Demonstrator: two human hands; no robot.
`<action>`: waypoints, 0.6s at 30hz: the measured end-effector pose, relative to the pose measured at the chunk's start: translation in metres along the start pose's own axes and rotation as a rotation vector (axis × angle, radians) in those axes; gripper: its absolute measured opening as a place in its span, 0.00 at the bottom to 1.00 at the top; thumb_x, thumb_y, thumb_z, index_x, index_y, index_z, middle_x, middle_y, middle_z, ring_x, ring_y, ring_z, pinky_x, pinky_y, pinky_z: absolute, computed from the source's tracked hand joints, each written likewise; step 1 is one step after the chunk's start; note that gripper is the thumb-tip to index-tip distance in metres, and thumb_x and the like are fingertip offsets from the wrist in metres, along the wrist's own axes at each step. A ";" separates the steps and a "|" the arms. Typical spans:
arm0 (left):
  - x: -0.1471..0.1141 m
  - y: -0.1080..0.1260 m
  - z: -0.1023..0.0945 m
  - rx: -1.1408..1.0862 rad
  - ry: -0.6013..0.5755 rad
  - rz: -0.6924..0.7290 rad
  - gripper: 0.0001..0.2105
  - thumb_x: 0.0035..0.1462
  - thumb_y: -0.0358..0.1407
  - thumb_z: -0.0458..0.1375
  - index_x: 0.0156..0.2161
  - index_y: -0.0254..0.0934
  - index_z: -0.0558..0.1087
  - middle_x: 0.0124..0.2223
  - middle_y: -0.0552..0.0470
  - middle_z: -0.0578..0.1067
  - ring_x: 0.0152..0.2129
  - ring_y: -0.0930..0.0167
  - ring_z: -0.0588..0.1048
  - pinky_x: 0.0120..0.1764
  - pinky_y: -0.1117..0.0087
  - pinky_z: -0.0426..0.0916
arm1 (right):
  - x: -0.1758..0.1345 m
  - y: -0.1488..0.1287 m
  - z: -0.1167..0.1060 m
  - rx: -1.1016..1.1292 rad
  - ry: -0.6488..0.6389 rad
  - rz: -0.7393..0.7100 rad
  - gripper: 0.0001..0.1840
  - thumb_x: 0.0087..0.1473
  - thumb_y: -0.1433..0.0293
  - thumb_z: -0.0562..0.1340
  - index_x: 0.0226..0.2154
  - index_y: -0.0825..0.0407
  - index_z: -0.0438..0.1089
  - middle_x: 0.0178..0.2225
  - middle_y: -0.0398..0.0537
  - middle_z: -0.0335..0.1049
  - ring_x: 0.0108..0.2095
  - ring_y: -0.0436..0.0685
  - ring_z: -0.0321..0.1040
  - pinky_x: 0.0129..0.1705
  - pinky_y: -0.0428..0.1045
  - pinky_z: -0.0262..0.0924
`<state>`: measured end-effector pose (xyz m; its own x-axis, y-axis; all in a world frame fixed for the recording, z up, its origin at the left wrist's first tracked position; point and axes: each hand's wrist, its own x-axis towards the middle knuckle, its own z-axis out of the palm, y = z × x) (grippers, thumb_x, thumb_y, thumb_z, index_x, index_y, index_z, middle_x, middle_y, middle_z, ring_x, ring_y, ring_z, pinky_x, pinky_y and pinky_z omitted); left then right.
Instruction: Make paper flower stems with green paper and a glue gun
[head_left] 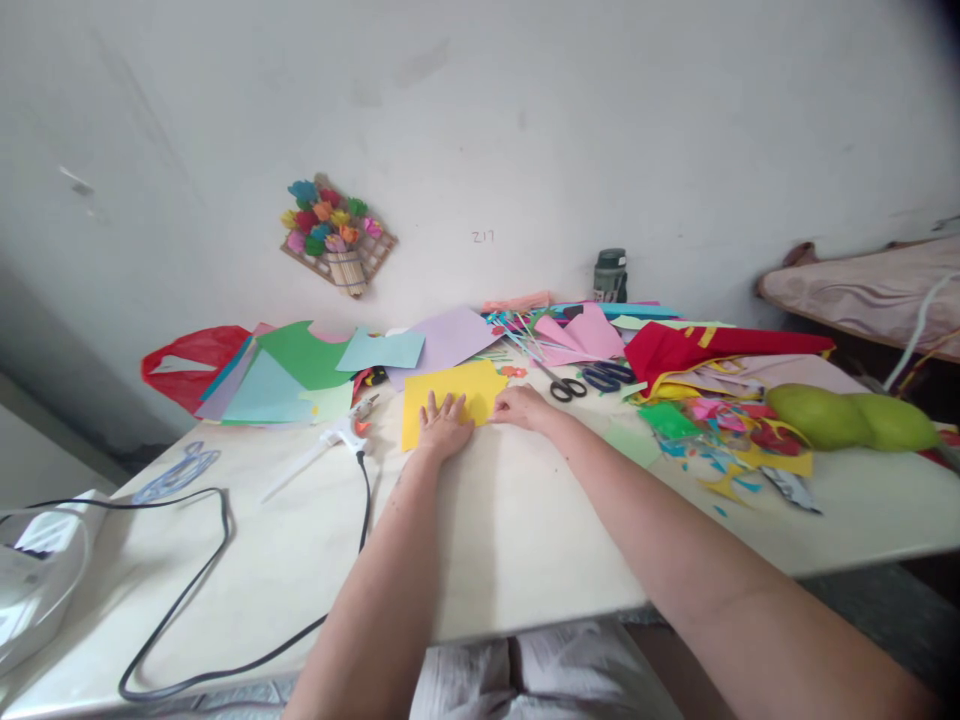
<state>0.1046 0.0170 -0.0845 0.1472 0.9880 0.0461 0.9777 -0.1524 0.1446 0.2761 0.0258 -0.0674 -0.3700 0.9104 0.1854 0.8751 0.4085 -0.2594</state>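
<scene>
- Table (525, 540): pale top, both forearms stretched across it; black cable looped to the L of the L arm.
- Red paper sheet (675, 348): spread well to the R of the R hand, w/ yellow strips on it.
- Paper stack (285, 385) (green, teal, lilac): fanned out L of the L hand, beyond the glue gun.
- Green pod-shaped object (851, 417): laid far R of both hands, nr the table edge.
- Yellow paper sheet (450, 390): flat on the table directly under/ahead of both hands; pressed by both.
- Paper scraps (735, 450): mixed colours, scattered R of the R hand.
- Glue gun (346, 432): laid just L of the L hand, nozzle pointed away L.
- L hand (444, 425): flat, fingers spread, palm down on the sheet's near part; nothing grasped.
- R hand (521, 407): fingers curled loosely, rested on the sheet's R edge; pinch or not can't be told.
- Black-handled scissors (566, 385): just beyond the R hand; blue-handled scissors (607, 376) beside them, further R.
</scene>
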 end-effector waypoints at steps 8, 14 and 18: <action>-0.007 0.006 -0.002 0.080 0.110 0.047 0.27 0.51 0.41 0.43 0.58 0.45 0.48 0.61 0.56 0.47 0.57 0.62 0.30 0.55 0.52 0.30 | 0.002 -0.008 -0.008 -0.004 -0.096 0.124 0.12 0.41 0.59 0.60 0.22 0.50 0.71 0.27 0.43 0.72 0.30 0.51 0.66 0.32 0.44 0.51; -0.011 0.018 -0.003 0.150 0.240 0.113 0.26 0.53 0.45 0.42 0.58 0.44 0.51 0.61 0.55 0.50 0.58 0.64 0.30 0.54 0.53 0.25 | 0.001 -0.009 -0.009 0.020 -0.092 0.117 0.12 0.42 0.59 0.59 0.22 0.50 0.71 0.26 0.43 0.72 0.30 0.51 0.66 0.31 0.44 0.52; -0.007 0.018 0.000 0.112 0.150 0.062 0.26 0.53 0.46 0.40 0.58 0.45 0.50 0.61 0.55 0.50 0.58 0.63 0.30 0.54 0.51 0.27 | 0.001 -0.008 -0.008 0.040 -0.069 0.111 0.11 0.42 0.60 0.60 0.23 0.50 0.71 0.27 0.43 0.72 0.30 0.51 0.66 0.32 0.44 0.52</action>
<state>0.1213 0.0070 -0.0819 0.1922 0.9609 0.1994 0.9792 -0.2014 0.0266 0.2714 0.0227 -0.0577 -0.2934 0.9519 0.0886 0.8991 0.3063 -0.3128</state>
